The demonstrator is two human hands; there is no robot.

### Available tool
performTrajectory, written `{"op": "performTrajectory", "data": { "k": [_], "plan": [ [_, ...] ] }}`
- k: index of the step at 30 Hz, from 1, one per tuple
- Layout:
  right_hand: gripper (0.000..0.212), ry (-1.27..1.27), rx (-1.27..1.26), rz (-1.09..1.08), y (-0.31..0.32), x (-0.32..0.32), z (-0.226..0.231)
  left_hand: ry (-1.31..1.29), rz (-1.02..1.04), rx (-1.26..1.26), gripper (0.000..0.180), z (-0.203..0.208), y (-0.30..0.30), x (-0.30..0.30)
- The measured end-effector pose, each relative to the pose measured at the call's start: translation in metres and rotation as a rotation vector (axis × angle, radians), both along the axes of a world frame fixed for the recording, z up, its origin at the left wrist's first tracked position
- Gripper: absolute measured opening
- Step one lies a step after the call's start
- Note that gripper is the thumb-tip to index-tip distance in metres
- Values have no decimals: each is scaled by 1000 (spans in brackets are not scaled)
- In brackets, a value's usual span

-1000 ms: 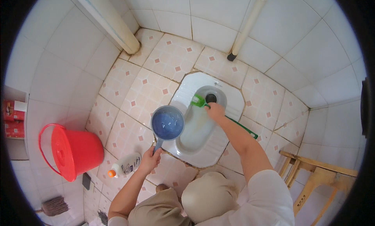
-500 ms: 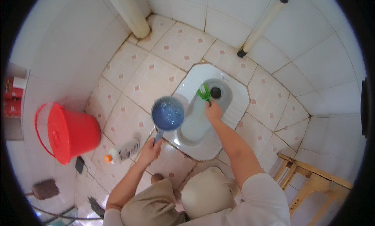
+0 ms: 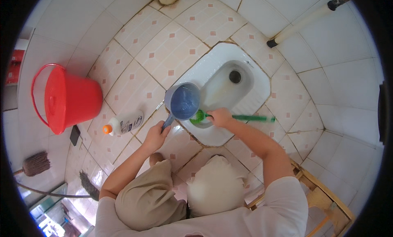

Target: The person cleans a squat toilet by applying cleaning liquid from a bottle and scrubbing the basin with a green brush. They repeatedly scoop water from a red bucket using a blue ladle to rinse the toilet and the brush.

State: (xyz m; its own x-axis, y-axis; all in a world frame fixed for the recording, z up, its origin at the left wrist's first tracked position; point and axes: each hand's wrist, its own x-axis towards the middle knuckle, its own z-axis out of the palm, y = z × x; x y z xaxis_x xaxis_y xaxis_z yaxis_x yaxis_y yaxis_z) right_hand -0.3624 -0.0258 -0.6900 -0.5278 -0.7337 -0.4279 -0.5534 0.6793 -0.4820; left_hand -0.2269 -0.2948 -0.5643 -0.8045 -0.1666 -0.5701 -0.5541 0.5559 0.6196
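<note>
The left hand grips a dipper above the toilet's left edge. Fingers of the right hand wrap a green brush, its head at the basin's near end, beside the dipper.

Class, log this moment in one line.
left hand: holds dipper | right hand: holds brush, head at near end of toilet | bottle: left of toilet
</note>
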Motion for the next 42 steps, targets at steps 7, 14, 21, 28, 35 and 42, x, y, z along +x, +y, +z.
{"op": "performTrajectory", "data": {
  "k": [7, 14, 21, 28, 35, 42],
  "plan": [
    [14, 239, 282, 691, 4, -86, 17, 8, -97, -219, 25, 22, -5, 0],
    [13, 738, 744, 1099, 21, -166, -42, -10, -145, -231, 24, 28, -4, 0],
    [17, 642, 514, 1441, -46, -104, -37, -18, -130, -205, 25, 32, -4, 11],
    [9, 493, 398, 1338, -61, -88, -1, -35, -44, -144, 26, 42, -1, 12],
    [18, 213, 359, 757, -57, -54, 18, 8, -65, -156, 26, 40, 6, 12],
    [33, -243, 90, -283, -17, 4, -7, 13, -88, -168, 26, 30, 22, 4]
  ]
}}
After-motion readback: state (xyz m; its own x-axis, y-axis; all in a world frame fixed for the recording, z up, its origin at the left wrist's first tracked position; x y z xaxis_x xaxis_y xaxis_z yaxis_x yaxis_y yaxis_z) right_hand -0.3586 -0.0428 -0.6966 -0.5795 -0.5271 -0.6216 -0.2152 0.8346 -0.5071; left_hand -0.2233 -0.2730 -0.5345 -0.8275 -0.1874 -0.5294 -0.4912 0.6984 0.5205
